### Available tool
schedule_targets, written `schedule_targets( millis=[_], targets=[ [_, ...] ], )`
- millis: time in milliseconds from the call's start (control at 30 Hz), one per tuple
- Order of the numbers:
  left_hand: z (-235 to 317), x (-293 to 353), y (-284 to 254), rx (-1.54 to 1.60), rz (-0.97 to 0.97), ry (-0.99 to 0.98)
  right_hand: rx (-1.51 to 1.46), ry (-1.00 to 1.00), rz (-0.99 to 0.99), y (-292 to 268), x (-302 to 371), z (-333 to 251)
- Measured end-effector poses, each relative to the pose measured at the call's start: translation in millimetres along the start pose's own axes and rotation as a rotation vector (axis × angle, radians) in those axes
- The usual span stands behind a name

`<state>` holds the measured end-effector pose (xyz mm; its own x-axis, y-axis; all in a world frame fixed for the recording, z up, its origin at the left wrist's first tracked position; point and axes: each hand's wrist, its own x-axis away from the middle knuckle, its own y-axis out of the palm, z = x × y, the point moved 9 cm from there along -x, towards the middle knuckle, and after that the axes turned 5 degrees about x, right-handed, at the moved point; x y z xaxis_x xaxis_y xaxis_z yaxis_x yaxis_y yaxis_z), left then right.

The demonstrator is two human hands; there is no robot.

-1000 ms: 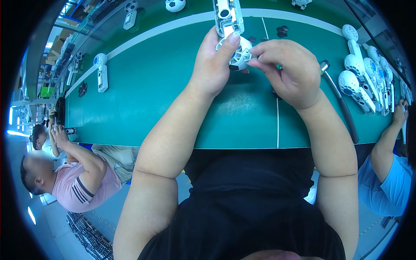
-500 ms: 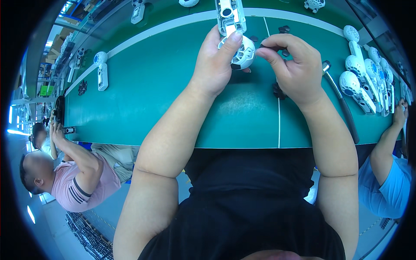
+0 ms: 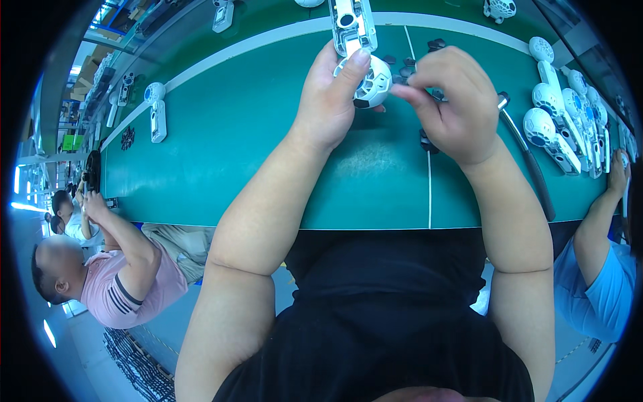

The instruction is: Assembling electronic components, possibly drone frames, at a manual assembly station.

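Note:
My left hand (image 3: 328, 100) is closed around a white plastic device, gripping it where its round slotted head (image 3: 376, 84) meets the long body (image 3: 353, 30). The body points away from me and its open side shows dark and clear inner parts. Dark patches mark the head's rim. Just to the right of the head is my right hand (image 3: 455, 100), with thumb and forefinger brought together and the other fingers curled. Whatever lies between those fingertips is too small or hidden to make out. Small black pieces (image 3: 435, 45) lie on the green table beyond and beneath this hand.
A black-handled hammer (image 3: 532, 161) lies right of my right forearm. Several similar white devices (image 3: 549, 124) are grouped at the right, and another (image 3: 157, 114) lies at the left beside small black pieces (image 3: 128, 138). Co-workers sit at the left (image 3: 134, 281) and right (image 3: 596, 281).
My right hand has curled more and its fingertips have closed together, nearer the round head. My left hand still grips the device, shifted very slightly left in view.

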<state>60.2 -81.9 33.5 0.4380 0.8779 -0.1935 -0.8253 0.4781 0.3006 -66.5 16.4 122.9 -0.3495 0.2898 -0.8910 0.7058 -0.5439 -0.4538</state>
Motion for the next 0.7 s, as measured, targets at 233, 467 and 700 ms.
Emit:
schedule_targets(
  millis=[233, 467, 700],
  targets=[
    [3.9, 3.3, -1.0, -0.049, 0.058, 0.013, -0.646, 0.973, -0.199, 52.9, 44.8, 55.3],
    [0.6, 0.7, -5.9, -0.009, 0.073, 0.135, -0.601, 1.000, -0.229, 78.2, 62.6, 52.1],
    [4.1, 6.6, 2.1, -0.006, 0.049, 0.214, -0.888, 0.947, -0.150, 84.0, 58.4, 47.8]
  ],
)
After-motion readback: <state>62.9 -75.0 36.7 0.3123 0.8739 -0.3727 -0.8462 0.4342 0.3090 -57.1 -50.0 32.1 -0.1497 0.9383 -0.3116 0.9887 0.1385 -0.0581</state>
